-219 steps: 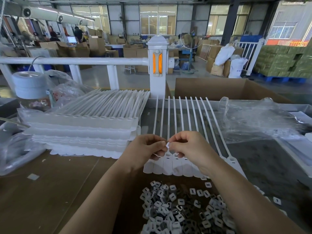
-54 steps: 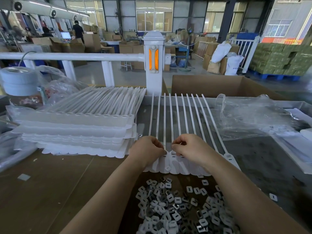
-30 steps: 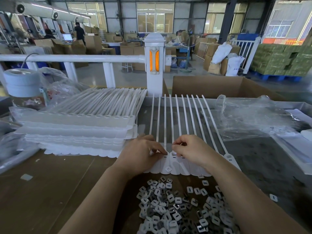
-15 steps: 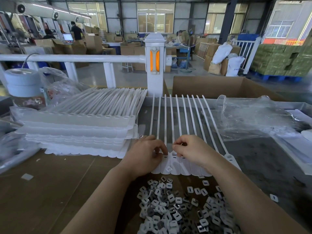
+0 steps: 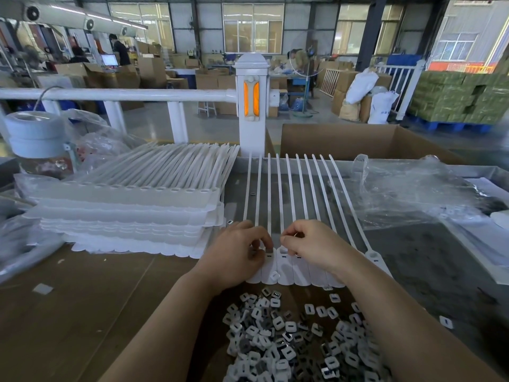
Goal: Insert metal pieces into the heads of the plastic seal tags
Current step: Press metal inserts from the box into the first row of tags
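Note:
A joined strip of white plastic seal tags (image 5: 286, 194) lies on the table, tails pointing away, heads toward me. My left hand (image 5: 237, 255) rests on the left heads, its fingertips pressing on one head near the slot. My right hand (image 5: 311, 244) covers the heads to the right, thumb and forefinger pinched together; whether a piece is between them is hidden. One loose piece (image 5: 274, 276) lies on a head. A heap of small metal-and-white pieces (image 5: 292, 343) lies close in front of me.
A tall stack of seal tag strips (image 5: 132, 208) stands to the left. Crumpled clear plastic bags (image 5: 407, 194) lie at the right, a tape roll (image 5: 35, 133) at far left. An open cardboard box (image 5: 358, 142) and a white railing (image 5: 252, 106) stand behind the table.
Over the last second both hands stay on the tag heads; the left fingertips have shifted slightly along the heads. Seven seconds ago the hands were raised, pinching a piece above the strip.

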